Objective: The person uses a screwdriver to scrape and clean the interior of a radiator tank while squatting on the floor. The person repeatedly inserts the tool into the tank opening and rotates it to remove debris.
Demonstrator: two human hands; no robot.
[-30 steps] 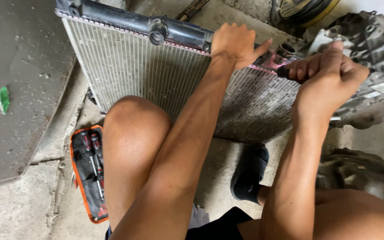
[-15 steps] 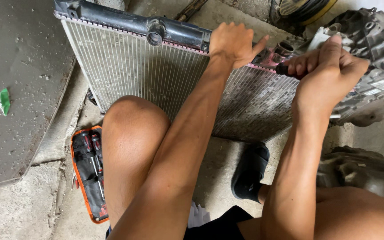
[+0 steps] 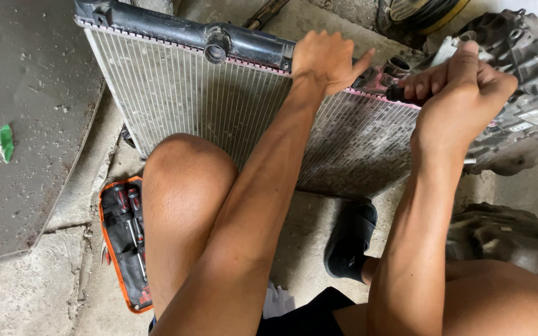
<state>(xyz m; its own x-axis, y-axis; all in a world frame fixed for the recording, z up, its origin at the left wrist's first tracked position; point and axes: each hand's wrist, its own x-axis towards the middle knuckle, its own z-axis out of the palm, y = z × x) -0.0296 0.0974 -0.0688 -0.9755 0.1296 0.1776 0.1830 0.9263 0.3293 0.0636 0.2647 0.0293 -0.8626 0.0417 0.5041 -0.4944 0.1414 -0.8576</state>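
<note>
The radiator (image 3: 219,106) stands tilted on the concrete floor (image 3: 45,298) against the person's knees. The left hand (image 3: 326,61) grips its black top tank (image 3: 175,31), fingers curled over the edge. The right hand (image 3: 462,87) is fisted tight around a dark tool handle (image 3: 400,93) at the radiator's top edge

The radiator (image 3: 219,112) stood on the floor (image 3: 51,292) before the knees, both hands on its top edge. A screwdriver case (image 3: 122,242) lay left, an engine part (image 3: 524,93) right.
</note>
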